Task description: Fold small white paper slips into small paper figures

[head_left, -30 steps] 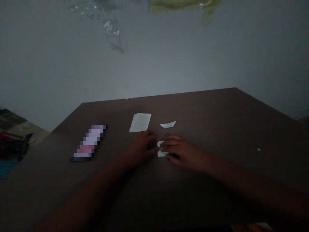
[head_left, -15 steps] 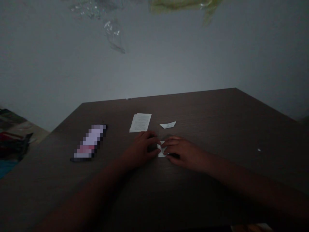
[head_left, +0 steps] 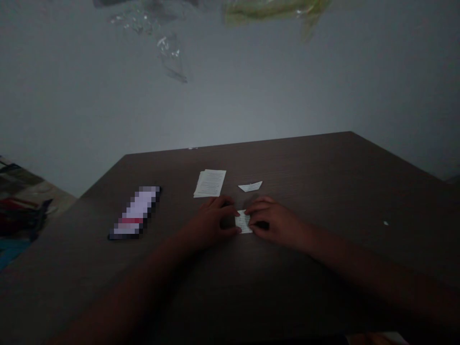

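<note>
Grip first: left hand and right hand meet fingertip to fingertip over a paper slip, and each grip is closed on one edge of it. In this dim light I cannot tell a pinch from a press. The slip lies on the surface between the two hands.

Change over the last second: the slip was narrow and creased and now looks wider and squarer. The right hand has crept slightly up over its edge. I judge a fold is being flattened.

Outward:
- a printed sheet just beyond the left hand
- a small folded scrap near it
- a pixelated flat object well to the left
- a white speck far right

Room: grey wall, with a clear plastic bag hanging high on it. Dark clutter sits off the left edge.
</note>
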A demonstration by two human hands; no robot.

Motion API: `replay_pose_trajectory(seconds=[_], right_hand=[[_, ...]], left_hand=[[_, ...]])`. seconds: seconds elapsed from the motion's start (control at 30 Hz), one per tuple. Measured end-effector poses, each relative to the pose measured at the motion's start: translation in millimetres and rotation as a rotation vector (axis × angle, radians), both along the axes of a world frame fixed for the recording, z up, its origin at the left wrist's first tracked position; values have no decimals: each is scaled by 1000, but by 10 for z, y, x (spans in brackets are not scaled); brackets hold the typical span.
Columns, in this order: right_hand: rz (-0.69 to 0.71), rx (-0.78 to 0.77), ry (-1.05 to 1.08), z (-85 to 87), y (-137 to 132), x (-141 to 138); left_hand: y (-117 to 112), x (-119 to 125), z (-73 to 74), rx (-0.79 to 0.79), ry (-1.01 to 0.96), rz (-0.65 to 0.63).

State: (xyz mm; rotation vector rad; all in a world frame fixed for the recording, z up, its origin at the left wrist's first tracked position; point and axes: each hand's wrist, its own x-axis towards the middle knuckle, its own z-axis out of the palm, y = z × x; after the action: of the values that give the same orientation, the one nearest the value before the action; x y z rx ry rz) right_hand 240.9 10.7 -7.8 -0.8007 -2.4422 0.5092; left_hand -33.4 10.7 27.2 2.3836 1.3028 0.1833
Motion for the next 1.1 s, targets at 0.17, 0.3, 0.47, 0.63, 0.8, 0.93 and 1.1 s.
replay_pose_trajectory(seconds=[0.17, 0.3, 0.47, 0.63, 0.8, 0.93, 1.1], right_hand=[[-17, -13, -10, 6, 6, 6], [-51, -39, -34, -2, -10, -21], [-49, -77, -51, 15, -10, 15], [-78, -65, -29, 1, 49, 44], [-145, -28, -9, -76, 161, 19], [-151, 18, 38, -84, 144, 30], [47, 35, 21, -25, 28, 43]], left_hand=[[-13, 16, 16, 16, 16, -4], [-13, -2, -21, 50, -12, -20], [-19, -7, -35, 63, -28, -26], [-8, -12, -54, 52, -23, -31], [20, -26, -88, 54, -23, -46], [12, -15, -66, 35, -23, -31], [-9, -2, -38, 42, -41, -35]])
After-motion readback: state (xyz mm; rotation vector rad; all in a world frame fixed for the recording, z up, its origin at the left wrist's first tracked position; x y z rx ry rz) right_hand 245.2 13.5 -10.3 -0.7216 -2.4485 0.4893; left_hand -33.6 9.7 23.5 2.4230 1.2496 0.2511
